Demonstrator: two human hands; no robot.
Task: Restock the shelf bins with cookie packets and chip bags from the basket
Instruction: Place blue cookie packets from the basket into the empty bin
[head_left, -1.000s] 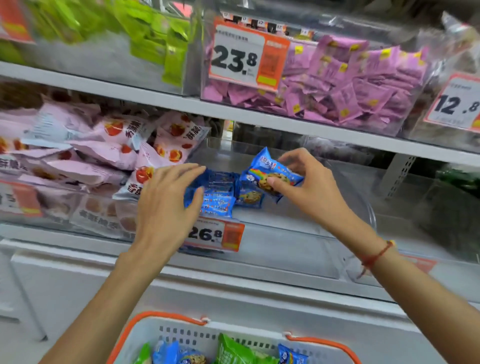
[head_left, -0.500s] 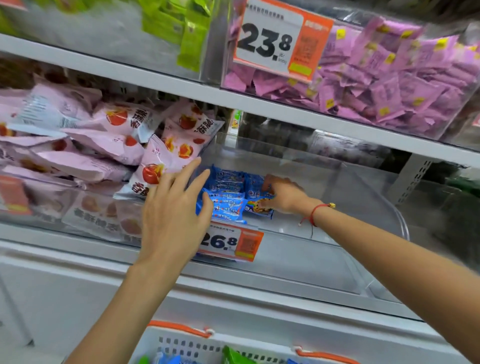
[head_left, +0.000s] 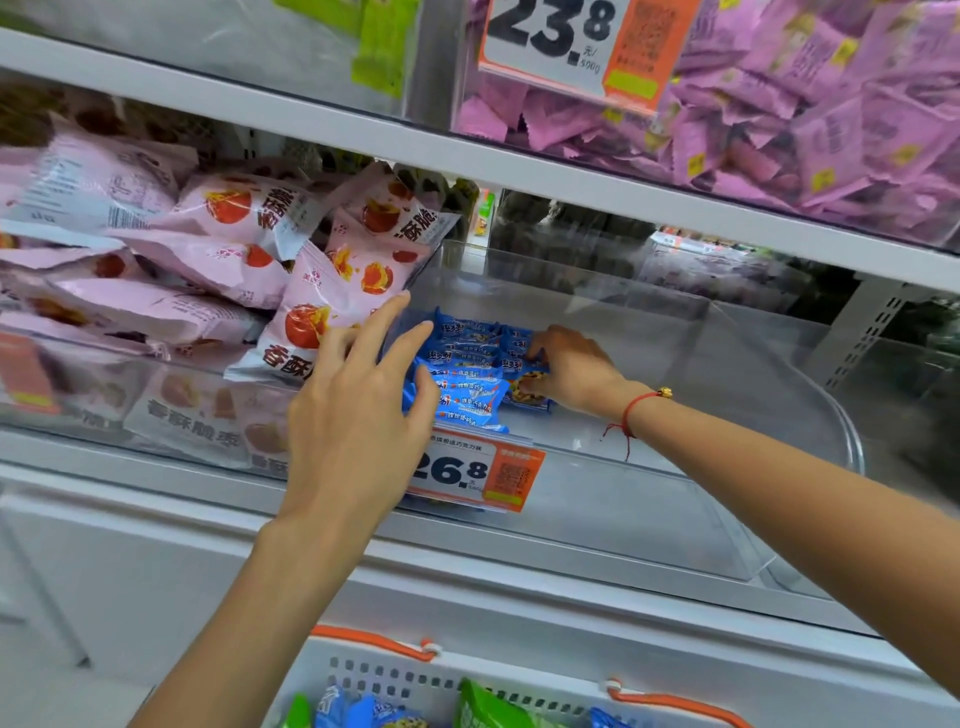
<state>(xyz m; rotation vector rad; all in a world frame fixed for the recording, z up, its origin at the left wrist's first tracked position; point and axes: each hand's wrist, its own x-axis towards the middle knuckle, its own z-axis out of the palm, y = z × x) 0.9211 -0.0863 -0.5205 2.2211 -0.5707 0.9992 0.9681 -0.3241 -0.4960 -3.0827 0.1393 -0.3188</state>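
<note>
We are looking down at a shop shelf, with both arms reaching up from the bottom of the frame into a clear bin at the centre. A small pile of blue cookie packets is sitting at the bin's front left corner, just above an orange price tag.

To do this step well, we judge the new packet should be laid flat against the pile and squared up, so the stack is not sliding toward the bare right side of the bin.

Our right hand, a red string bracelet on its wrist, is curling its fingers down onto one blue packet at the pile's right edge and appears to be pinching it. Our left hand is spread open, fingers straight and holding nothing, bracing the pile's left side.

At the bottom centre, the white basket is holding more blue and green packets. Pink bags are filling the neighbouring bin at the left.
</note>
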